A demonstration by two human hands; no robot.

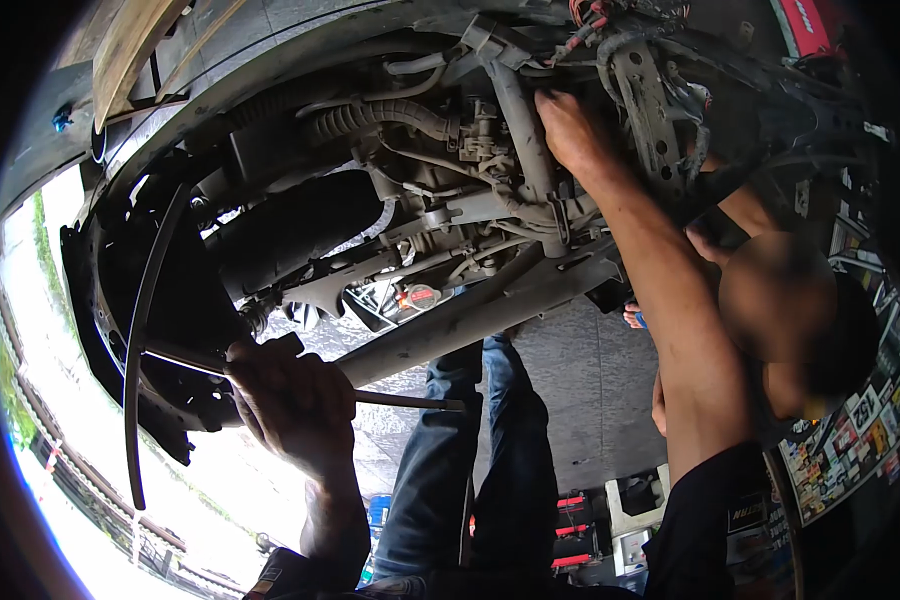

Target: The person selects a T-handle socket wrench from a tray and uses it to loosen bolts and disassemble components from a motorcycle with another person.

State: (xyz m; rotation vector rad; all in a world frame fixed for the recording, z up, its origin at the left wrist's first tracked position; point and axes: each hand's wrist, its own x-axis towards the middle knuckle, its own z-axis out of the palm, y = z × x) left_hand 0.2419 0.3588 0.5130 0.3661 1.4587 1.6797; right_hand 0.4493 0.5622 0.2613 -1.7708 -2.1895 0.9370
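Head view of a vehicle's exposed front structure, spread across the upper and middle frame. At lower left, the left hand (295, 405) is clamped around the shaft of a T-handled bar (410, 400). The shaft runs from left of the hand to the centre of the frame, its tip overlapping the jeans (510, 450) in view; its crosspiece, which appears curved, stands near the dark fender panel at far left. The right hand (570, 130), upper centre, is bent into a fist just beside a grey frame tube (515, 125); whether its fingers close on anything cannot be told. To the left of this tube lie a corrugated hose (385, 117) and, lower down, a black tire (300, 230). A long grey crossmember (480, 320) slants through the middle of the frame. At right, a co-worker (850, 330) is partly hidden by the right forearm, near a sticker-covered board (855, 430). Red-fronted drawers (573, 530) stand at lower centre.
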